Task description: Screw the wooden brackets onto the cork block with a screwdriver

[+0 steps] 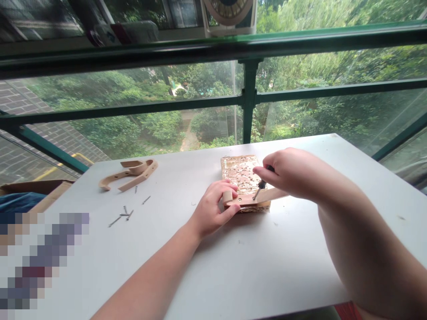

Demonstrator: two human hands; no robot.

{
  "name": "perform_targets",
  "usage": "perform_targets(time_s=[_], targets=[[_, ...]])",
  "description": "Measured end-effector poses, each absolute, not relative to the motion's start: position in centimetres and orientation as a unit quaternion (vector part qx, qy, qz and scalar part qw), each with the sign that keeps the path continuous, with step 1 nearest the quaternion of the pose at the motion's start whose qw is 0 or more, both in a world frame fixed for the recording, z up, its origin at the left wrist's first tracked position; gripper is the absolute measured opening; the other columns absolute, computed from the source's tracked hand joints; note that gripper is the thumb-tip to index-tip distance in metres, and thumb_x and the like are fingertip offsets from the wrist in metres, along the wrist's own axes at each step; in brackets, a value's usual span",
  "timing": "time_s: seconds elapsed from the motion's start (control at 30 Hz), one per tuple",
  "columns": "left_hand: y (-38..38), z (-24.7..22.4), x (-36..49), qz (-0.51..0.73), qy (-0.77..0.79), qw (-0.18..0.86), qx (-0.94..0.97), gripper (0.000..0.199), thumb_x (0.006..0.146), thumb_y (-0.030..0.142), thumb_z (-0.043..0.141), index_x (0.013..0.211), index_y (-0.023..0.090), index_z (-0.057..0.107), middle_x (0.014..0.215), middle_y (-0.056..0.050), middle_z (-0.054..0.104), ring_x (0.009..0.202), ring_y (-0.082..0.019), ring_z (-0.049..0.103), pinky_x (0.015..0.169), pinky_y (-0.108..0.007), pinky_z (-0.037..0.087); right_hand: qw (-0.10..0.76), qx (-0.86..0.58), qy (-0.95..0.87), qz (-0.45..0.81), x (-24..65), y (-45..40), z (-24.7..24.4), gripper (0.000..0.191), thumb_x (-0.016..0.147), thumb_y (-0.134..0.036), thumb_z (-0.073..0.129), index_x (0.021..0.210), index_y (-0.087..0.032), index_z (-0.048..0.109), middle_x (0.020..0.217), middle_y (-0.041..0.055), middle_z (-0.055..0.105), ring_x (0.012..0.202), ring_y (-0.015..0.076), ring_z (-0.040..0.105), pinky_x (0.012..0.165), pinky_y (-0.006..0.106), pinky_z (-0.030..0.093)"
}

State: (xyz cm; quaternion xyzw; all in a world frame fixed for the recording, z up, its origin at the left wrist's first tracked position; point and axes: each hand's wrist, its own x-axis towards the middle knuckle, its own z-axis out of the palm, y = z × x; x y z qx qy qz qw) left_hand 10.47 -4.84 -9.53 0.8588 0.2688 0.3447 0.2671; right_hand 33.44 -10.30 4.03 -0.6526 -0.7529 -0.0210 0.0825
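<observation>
A wooden hook piece [247, 200] lies across the near part of a block wrapped in shiny brown tape [238, 171], which is dotted with small holes. My left hand [213, 205] grips the rounded left end of the wooden piece, fingers behind it and thumb in front. My right hand [280, 171] is closed around a screwdriver with a dark handle [262, 183]. The screwdriver tilts, its tip on a screw [254, 198] in the wooden piece. Left of that screw is another screw or hole [239, 200].
More curved wooden pieces [136, 174] lie at the back left of the white table [167, 275]. Several loose screws [125, 213] are scattered nearer. A cardboard box [50, 200] with blue cloth stands off the left edge. A green railing [248, 102] runs behind the table.
</observation>
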Motion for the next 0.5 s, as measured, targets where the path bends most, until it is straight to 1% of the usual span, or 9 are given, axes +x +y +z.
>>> perform_targets(time_s=[0.1, 0.17, 0.27, 0.33, 0.5], targets=[[-4.8, -9.4, 10.5, 0.342, 0.268, 0.265, 0.861, 0.020, 0.085, 0.030, 0.068, 0.102, 0.023, 0.061, 0.119, -0.008, 0.066, 0.130, -0.028, 0.049, 0.110, -0.048, 0.042, 0.115, -0.634, -0.765, -0.004, 33.0, -10.0, 3.5, 0.037, 0.096, -0.043, 0.039, 0.068, -0.021, 0.049, 0.057, -0.0001, 0.052, 0.052, 0.0130, 0.039, 0.053, 0.028, 0.026], [-4.8, -9.3, 10.5, 0.341, 0.267, 0.264, 0.862, 0.020, 0.085, 0.031, 0.068, 0.101, 0.023, 0.061, 0.119, -0.008, 0.066, 0.130, -0.028, 0.049, 0.110, -0.048, 0.043, 0.146, -0.604, -0.783, 0.013, 32.6, -10.1, 3.2, 0.028, 0.097, -0.037, 0.038, 0.078, -0.021, 0.050, 0.065, 0.0005, 0.056, 0.059, 0.0137, 0.043, 0.057, 0.027, 0.029], [-4.9, -9.2, 10.5, 0.341, 0.269, 0.261, 0.862, 0.021, 0.085, 0.032, 0.068, 0.102, 0.024, 0.061, 0.120, -0.007, 0.066, 0.130, -0.028, 0.049, 0.111, -0.047, 0.042, 0.175, -0.527, -0.827, 0.086, 32.0, -10.2, 3.1, 0.018, 0.096, -0.028, 0.040, 0.090, -0.021, 0.054, 0.085, 0.0031, 0.064, 0.072, 0.0145, 0.052, 0.065, 0.026, 0.035], [-5.0, -9.1, 10.5, 0.338, 0.279, 0.260, 0.861, 0.022, 0.084, 0.033, 0.068, 0.103, 0.024, 0.061, 0.120, -0.007, 0.066, 0.129, -0.028, 0.050, 0.110, -0.048, 0.042, 0.178, -0.477, -0.848, 0.144, 31.9, -10.3, 3.1, 0.014, 0.095, -0.024, 0.042, 0.095, -0.021, 0.056, 0.092, 0.0028, 0.066, 0.075, 0.0141, 0.054, 0.067, 0.026, 0.036], [-5.0, -9.1, 10.5, 0.327, 0.289, 0.267, 0.859, 0.022, 0.085, 0.033, 0.066, 0.105, 0.023, 0.061, 0.125, -0.008, 0.064, 0.128, -0.028, 0.051, 0.109, -0.049, 0.044, 0.176, -0.408, -0.869, 0.217, 32.4, -9.9, 3.2, 0.012, 0.092, -0.021, 0.047, 0.092, -0.020, 0.059, 0.083, -0.0009, 0.065, 0.069, 0.0113, 0.052, 0.064, 0.024, 0.037]])
